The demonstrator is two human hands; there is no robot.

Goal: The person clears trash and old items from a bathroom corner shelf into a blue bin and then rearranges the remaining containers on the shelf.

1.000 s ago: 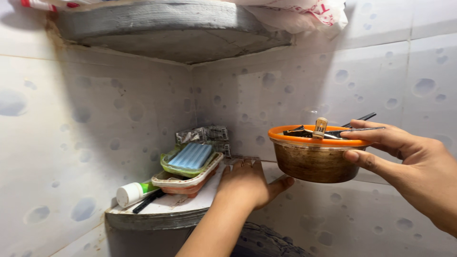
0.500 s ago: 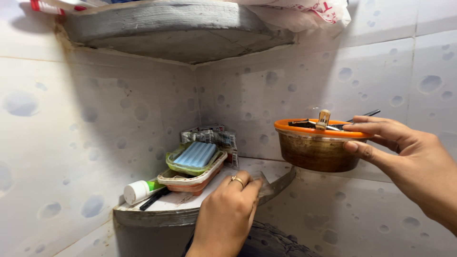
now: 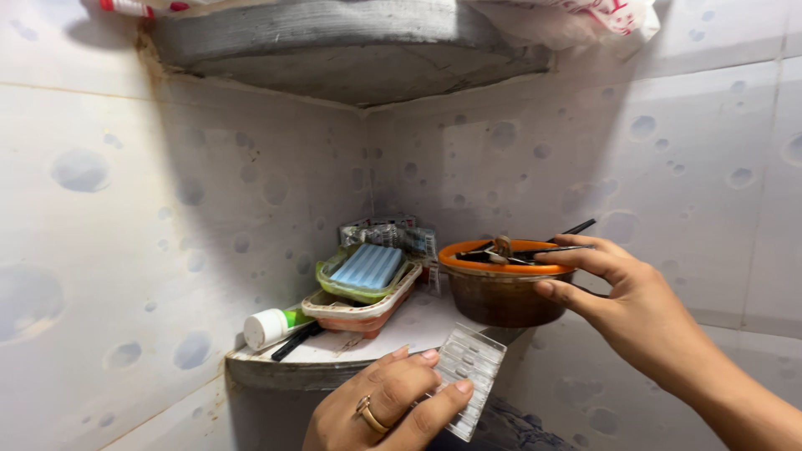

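On the corner shelf [image 3: 334, 357], at its left end, a white-capped green tube [image 3: 271, 325] is seen lying beside a black stick [image 3: 296, 342]. Next along, stacked soap trays [image 3: 357, 311] are seen, topped by a pale blue ribbed bar [image 3: 366, 266], with foil packets [image 3: 391, 234] behind. Below the shelf's front edge, a clear plastic blister strip [image 3: 468, 377] is pinched by the fingers of the left hand [image 3: 386, 409], closed on it. Further right, an orange-rimmed brown bowl [image 3: 503, 288] of clips and sticks is gripped at its rim by the right hand [image 3: 635, 313], low over the shelf or just touching it; contact cannot be told.

The bowl could probably tip or spill if released half over the edge, since only one side is held. Compared with half a second ago, the bowl has been brought down and inward, and the strip has been drawn clear of the shelf.
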